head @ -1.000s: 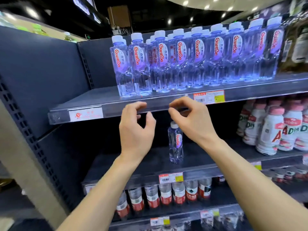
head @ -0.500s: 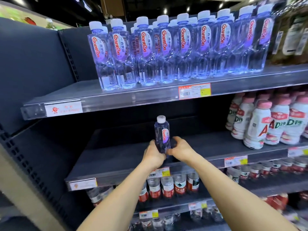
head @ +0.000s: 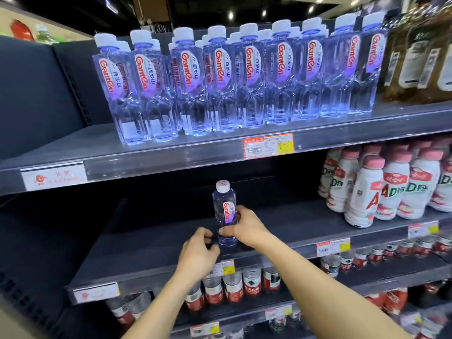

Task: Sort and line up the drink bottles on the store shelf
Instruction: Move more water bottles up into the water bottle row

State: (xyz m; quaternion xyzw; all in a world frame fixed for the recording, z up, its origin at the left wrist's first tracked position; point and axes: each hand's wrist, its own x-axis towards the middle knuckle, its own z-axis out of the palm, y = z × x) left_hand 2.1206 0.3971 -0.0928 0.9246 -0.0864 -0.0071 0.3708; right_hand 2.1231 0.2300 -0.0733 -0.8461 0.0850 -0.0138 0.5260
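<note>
One small clear Ganten water bottle [head: 223,206] with a white cap stands upright on the dark middle shelf [head: 146,241], near its front edge. My right hand [head: 247,228] grips the bottle's lower body from the right, fingers wrapped around the label. My left hand [head: 197,255] hovers just left of the bottle's base with its fingers loosely curled, a narrow gap showing between them and the bottle. On the top shelf stands a tight row of large Ganten bottles [head: 220,77], labels facing forward.
White milk-drink bottles [head: 381,189] with pink caps fill the right end of the middle shelf. Brown drink bottles [head: 420,57] stand at the top right. Red-labelled water bottles [head: 232,287] line the shelf below. The shelf surface left of the small bottle is bare.
Both hands came down from the top shelf edge to the small bottle. Since half a second ago my left hand has drawn slightly away from it while my right hand keeps hold.
</note>
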